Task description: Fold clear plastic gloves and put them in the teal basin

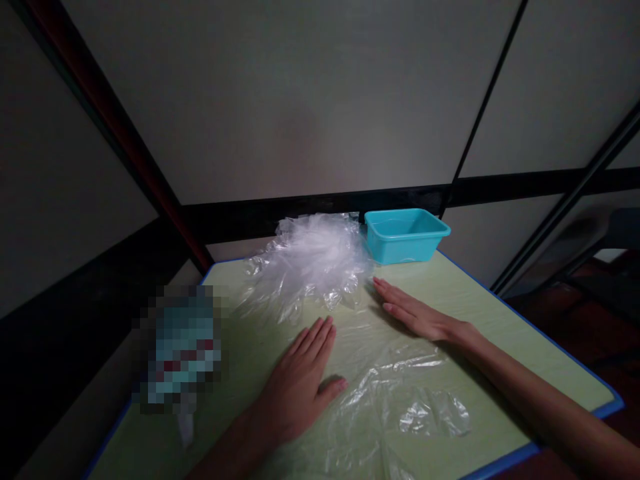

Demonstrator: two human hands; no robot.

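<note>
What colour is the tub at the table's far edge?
The tub is turquoise, seen in the head view.

My left hand and right hand flank clear plastic film. A crumpled plastic heap sits beside a turquoise tub.

Indoor room, exact type undetermined: pale panelled wall behind blue-edged worktop, dark reddish floor to worktop's right.
</note>
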